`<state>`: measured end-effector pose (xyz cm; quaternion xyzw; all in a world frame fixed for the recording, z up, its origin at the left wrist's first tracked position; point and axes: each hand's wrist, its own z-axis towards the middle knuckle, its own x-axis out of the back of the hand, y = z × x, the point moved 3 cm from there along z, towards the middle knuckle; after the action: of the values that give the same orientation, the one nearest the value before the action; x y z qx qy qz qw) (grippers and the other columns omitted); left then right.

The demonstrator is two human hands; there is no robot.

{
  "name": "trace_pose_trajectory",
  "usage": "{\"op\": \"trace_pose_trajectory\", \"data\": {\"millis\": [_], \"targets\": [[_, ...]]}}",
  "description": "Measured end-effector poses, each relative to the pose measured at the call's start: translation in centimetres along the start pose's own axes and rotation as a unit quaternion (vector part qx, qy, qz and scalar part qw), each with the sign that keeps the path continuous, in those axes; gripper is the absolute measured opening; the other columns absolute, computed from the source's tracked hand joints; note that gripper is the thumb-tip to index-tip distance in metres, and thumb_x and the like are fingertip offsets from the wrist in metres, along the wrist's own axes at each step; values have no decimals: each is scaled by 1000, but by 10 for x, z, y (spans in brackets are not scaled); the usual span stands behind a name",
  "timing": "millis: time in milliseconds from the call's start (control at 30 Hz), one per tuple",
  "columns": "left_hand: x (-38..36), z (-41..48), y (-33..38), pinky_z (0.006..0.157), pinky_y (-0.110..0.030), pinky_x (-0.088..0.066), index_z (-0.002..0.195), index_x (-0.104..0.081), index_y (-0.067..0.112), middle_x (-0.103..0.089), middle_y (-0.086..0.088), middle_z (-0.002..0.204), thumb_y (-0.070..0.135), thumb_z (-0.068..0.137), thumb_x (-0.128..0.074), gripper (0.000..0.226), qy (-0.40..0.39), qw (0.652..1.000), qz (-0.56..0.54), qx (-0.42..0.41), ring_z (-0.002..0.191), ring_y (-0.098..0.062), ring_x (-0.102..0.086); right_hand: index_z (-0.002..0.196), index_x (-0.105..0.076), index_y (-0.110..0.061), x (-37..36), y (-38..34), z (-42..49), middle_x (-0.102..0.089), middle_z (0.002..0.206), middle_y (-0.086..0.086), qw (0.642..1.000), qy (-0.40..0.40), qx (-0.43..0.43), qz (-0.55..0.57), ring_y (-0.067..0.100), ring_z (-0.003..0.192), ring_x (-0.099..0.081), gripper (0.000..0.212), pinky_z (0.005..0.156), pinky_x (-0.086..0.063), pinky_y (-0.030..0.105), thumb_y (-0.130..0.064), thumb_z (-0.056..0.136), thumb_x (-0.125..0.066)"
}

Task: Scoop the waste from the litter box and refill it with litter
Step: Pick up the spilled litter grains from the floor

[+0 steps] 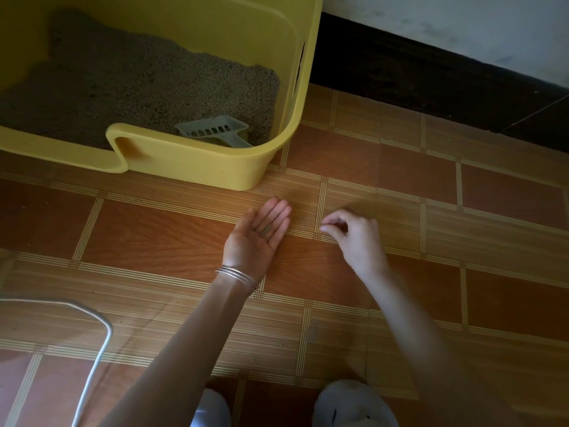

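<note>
Floor (400, 180): brown patterned tiles beneath both hands.
Left hand (261, 232): palm up, fingers straight, litter pellets (266, 231) lying in it.
Right hand (354, 235): just beside the left, fingertips pinched together at the floor; anything held is too small to tell.
Litter box (215, 167): yellow, beyond the left hand.
Scoop (215, 131): grey, resting on the litter (123, 81) inside.

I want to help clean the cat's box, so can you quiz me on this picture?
1. True or false: the scoop lies outside the litter box.
2. Some litter pellets rest on an open palm. Whose? A. left hand B. right hand
3. Fill in: the right hand's fingertips pinch together down at the ____.
Key: 1 false, it lies inside on the litter; 2 A; 3 floor.
</note>
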<state>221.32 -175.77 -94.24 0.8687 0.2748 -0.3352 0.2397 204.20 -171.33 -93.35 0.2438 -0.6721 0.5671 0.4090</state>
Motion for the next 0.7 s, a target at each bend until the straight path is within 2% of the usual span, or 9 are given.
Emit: {"op": "trace_pose_trajectory", "data": {"millis": [100, 200, 333, 400, 500, 633, 700], "targets": [[1, -2, 1, 90, -31, -51, 109, -60, 0, -67, -15, 110, 24, 101, -29, 41, 0, 1000, 0, -2, 103, -24, -64, 80, -72, -12, -6, -13, 10, -71, 79, -3, 1000, 5, 19, 3, 4, 70, -62, 8, 70, -41, 3, -17, 74, -74], [2, -2, 3, 91, -31, -51, 109, -60, 0, -67, -16, 111, 23, 101, -29, 40, 3, 1000, -2, -6, 105, -24, -64, 80, -73, -11, -8, -21, 13, -72, 79, -2, 999, -3, 30, 12, -4, 70, -55, 7, 69, -36, -3, -15, 75, -74], [1, -3, 3, 92, -32, -50, 108, -60, 0, -67, -16, 109, 24, 101, -28, 41, 7, 1000, -1, -8, 103, -24, -64, 85, -72, -8, -2, -19, 11, -69, 85, 0, 998, 39, 32, 32, -2, 73, -57, 9, 70, -38, -1, -13, 77, -72], [1, -3, 3, 92, -32, -49, 108, -60, -1, -67, -16, 109, 24, 101, -29, 41, 6, 1000, -2, -7, 103, -24, -64, 90, -71, -8, -4, -16, 13, -65, 92, 3, 999, 25, 43, 2, 11, 80, -61, 11, 75, -44, 10, -12, 80, -70], [1, -2, 3, 93, -31, -49, 109, -60, 0, -68, -15, 109, 24, 100, -29, 40, 6, 1000, 2, -8, 105, -24, -63, 92, -70, -8, -11, -17, 16, -62, 92, 5, 996, 8, 75, -39, 24, 88, -59, 11, 79, -50, 37, -10, 83, -65], [2, -2, 3, 92, -31, -50, 107, -61, 0, -68, -15, 108, 24, 101, -29, 41, -1, 1000, 1, -6, 104, -23, -64, 86, -70, -10, -15, -25, 9, -62, 87, 3, 993, 7, 118, -30, 23, 85, -57, 26, 76, -50, 42, -22, 87, -47], [3, -2, 3, 93, -31, -49, 107, -61, 0, -68, -15, 109, 24, 101, -29, 40, -1, 1000, 2, -8, 106, -24, -63, 85, -71, -12, -14, -24, 6, -62, 86, 2, 992, 0, 120, -27, 23, 85, -58, 25, 75, -49, 44, -23, 87, -48]]}}
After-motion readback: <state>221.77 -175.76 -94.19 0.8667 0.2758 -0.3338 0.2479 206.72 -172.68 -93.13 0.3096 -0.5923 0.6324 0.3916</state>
